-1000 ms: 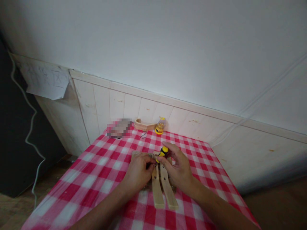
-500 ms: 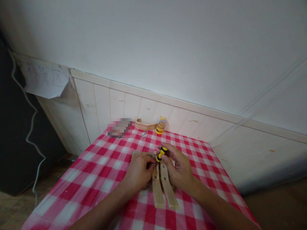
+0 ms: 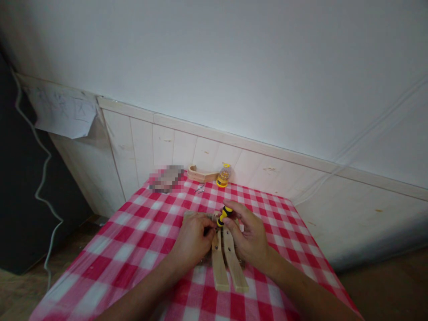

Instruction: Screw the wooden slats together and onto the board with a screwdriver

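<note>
My right hand (image 3: 249,234) pinches a small yellow-and-black screwdriver (image 3: 224,215), its tip pointing down to the left at the top of a wooden piece with two pale slats (image 3: 227,265) lying on the red-and-white checked tablecloth (image 3: 133,249). My left hand (image 3: 194,238) is closed over the wooden piece's upper left end, fingers pinched near the screwdriver tip. What the left fingers pinch is hidden.
At the table's far edge by the white panelled wall lie a curved wooden part (image 3: 199,174), a yellow-lidded clear jar of bits (image 3: 224,175), a small metal item (image 3: 200,189) and a blurred object (image 3: 166,179). A paper sheet (image 3: 62,111) hangs at the left.
The screwdriver's handle has tilted a little lower and to the left in my right fingers. Both hands stay at the same spot on the wooden piece.
</note>
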Demonstrator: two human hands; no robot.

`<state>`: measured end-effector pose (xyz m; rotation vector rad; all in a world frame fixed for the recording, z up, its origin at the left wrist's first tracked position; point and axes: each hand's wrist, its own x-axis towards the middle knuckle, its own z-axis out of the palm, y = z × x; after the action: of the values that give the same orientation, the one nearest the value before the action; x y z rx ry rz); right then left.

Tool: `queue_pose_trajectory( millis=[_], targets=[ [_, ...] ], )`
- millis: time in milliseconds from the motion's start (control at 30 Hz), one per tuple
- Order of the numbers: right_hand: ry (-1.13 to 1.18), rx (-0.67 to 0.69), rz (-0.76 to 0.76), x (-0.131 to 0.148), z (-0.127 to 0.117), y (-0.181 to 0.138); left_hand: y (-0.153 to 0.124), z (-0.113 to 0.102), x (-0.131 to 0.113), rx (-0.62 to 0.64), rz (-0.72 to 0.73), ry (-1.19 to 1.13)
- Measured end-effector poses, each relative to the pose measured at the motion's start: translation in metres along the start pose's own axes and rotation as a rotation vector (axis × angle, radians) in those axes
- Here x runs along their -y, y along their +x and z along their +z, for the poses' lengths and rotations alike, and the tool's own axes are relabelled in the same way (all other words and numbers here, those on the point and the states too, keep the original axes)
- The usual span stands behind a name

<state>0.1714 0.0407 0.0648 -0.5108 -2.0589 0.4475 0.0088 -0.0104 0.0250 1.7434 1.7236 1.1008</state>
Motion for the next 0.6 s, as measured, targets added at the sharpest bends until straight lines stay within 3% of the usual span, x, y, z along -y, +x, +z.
queue_pose_trajectory(
  millis=[600],
  targets=[
    [0.000, -0.011, 0.014, -0.0002, 0.0005, -0.0002, -0.0005, -0.0002, -0.0009, 0.000, 0.005, 0.025]
  ],
)
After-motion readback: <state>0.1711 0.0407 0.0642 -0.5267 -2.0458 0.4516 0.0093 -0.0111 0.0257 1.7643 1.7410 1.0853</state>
